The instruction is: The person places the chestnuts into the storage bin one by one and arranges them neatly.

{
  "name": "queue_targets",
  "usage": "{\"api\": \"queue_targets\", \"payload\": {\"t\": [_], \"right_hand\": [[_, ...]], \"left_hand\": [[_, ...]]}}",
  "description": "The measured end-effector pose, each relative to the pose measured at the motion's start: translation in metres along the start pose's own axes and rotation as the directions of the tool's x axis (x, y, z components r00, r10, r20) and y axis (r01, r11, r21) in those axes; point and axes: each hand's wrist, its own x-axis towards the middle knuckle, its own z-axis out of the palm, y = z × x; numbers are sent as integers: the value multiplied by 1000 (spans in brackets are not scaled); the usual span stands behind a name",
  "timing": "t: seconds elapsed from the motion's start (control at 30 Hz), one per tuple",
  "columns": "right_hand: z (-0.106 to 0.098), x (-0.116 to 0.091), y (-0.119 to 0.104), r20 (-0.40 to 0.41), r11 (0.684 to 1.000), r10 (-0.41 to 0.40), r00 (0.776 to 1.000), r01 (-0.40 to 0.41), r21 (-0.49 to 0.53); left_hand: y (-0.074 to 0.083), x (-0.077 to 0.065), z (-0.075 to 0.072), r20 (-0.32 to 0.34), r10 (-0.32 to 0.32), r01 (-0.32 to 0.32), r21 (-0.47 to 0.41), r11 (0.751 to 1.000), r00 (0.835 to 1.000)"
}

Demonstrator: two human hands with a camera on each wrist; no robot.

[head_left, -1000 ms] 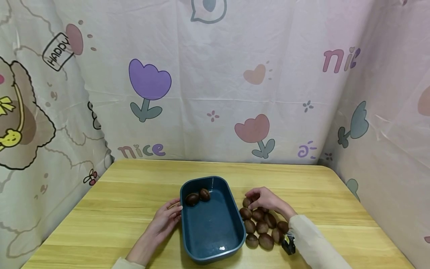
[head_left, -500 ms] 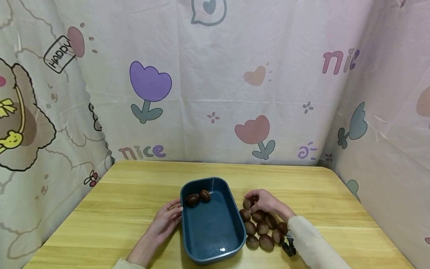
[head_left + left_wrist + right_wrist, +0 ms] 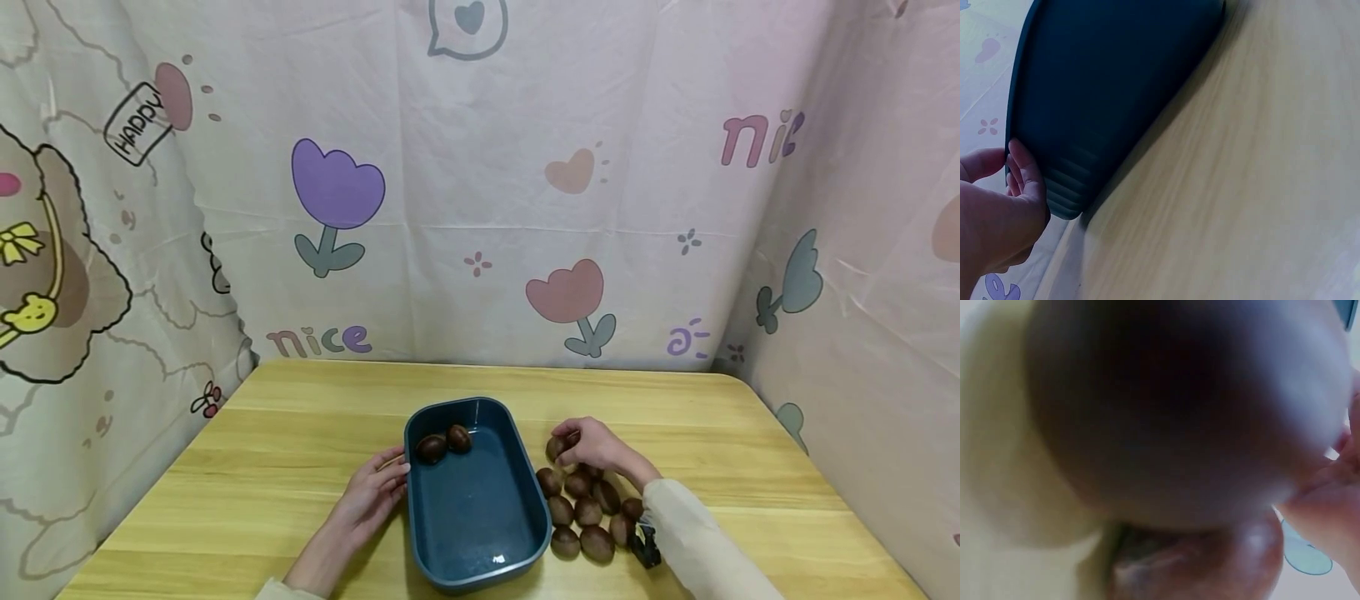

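Note:
A deep blue rectangular tray [image 3: 480, 500] stands mid-table, with two glossy brown chestnuts [image 3: 431, 449] at its far left end. My left hand [image 3: 371, 496] holds the tray's left side; in the left wrist view its thumb and fingers pinch the rim. To the right of the tray, several chestnuts [image 3: 587, 511] lie bunched on the table. At the far end of this group, my right hand [image 3: 596, 446] grips a chestnut [image 3: 556, 448] with curled fingers, partly hiding it. A large blurred chestnut [image 3: 1179, 412] fills the right wrist view, another just below it.
A small black wrist device [image 3: 645, 546] sits at the right sleeve, beside the nearest chestnuts. The wooden table [image 3: 300, 417] ends at a printed cloth backdrop [image 3: 465, 167], which also rises at both sides.
My right hand and the chestnut in its fingers have shifted slightly away from the group, towards the far edge. The left hand stays at the tray; the head view has tilted a little.

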Motion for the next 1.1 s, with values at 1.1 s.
{"api": "queue_targets", "payload": {"t": [1.1], "right_hand": [[-1,26,-71,-62,965,57,996,-39,259]], "left_hand": [[0,0,0,-9,-5,5,14,1000,1000]]}}
